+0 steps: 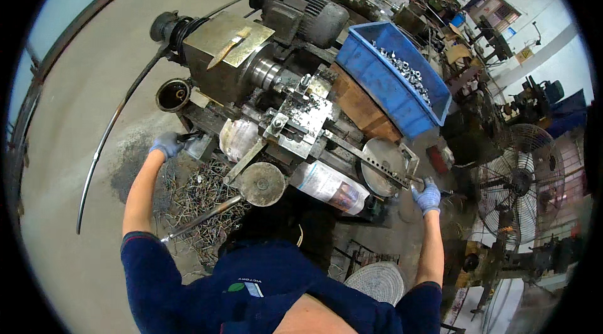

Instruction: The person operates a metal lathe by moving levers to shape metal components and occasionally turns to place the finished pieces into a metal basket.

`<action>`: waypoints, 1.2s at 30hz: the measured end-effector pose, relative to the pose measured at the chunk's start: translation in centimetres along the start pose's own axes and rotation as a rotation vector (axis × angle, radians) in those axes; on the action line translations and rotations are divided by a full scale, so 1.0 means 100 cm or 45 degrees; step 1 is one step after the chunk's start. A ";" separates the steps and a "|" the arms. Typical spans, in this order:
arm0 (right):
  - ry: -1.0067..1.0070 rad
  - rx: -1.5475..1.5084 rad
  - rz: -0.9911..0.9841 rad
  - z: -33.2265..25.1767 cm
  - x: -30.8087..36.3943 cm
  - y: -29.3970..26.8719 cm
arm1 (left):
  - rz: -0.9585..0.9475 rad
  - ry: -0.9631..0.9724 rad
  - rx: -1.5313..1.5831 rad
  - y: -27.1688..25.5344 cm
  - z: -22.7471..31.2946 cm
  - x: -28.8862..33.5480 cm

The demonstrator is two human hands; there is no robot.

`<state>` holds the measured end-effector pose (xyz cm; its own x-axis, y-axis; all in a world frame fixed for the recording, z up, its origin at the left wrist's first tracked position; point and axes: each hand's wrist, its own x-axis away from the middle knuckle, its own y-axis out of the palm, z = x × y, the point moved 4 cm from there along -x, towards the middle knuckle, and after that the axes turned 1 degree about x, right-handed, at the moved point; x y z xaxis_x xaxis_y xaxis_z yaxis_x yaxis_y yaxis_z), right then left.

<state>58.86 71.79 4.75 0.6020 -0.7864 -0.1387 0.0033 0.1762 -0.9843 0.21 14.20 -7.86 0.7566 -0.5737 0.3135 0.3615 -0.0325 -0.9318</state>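
A small bench lathe stands before me, its metal spindle (266, 75) sticking out of the headstock toward a wet, chip-strewn tool slide (304, 117). At its left end my left hand (166, 144), in a blue-grey glove, is closed round a dark handle (188, 136). My right hand (427, 196), gloved alike, is far out to the right. Its fingers close on the outer end of a long metal lever (370, 161) with a row of holes, which runs out from the slide. The fingertips of both hands are partly hidden.
Behind the slide, a blue bin (389, 83) holds many small metal parts. An electric motor (308, 14) sits at the back. Metal shavings (201, 202) cover the floor at left, near a round-plated handle (262, 184). A caged fan (521, 180) stands at right, a round stool (377, 282) below.
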 end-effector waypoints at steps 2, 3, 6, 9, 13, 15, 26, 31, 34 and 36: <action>0.016 0.168 -0.119 0.010 -0.013 0.012 | 0.002 0.066 0.060 -0.011 -0.002 0.032; 0.007 0.245 -0.176 0.012 -0.023 0.020 | 0.008 0.083 0.089 -0.013 -0.007 0.049; 0.169 0.195 -0.344 0.029 -0.034 0.030 | -0.074 0.113 0.247 -0.012 -0.001 0.093; 0.329 0.211 -0.371 0.052 -0.024 0.031 | -0.224 0.204 0.607 -0.037 0.050 0.151; 0.595 0.207 -0.447 0.110 0.015 0.050 | -0.414 0.370 0.479 -0.019 0.101 0.194; 0.674 0.210 -0.417 0.137 0.059 0.050 | -0.518 0.333 0.144 -0.023 0.144 0.200; 0.884 0.035 -0.213 0.075 0.228 0.068 | -0.149 0.380 0.120 0.024 0.132 0.187; 0.918 -0.081 -0.186 0.056 0.236 0.053 | -0.106 0.388 0.082 0.028 0.129 0.186; 0.971 -0.106 -0.243 0.054 0.238 0.052 | -0.106 0.420 0.122 0.023 0.135 0.187; 0.918 -0.115 -0.167 0.049 0.240 0.051 | -0.155 0.391 0.134 0.015 0.143 0.191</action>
<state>77.21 56.74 -3.03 -0.0735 -0.9970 -0.0254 -0.0455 0.0288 -0.9985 23.00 14.88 -0.65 0.5110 -0.7908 0.3369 0.5054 -0.0406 -0.8619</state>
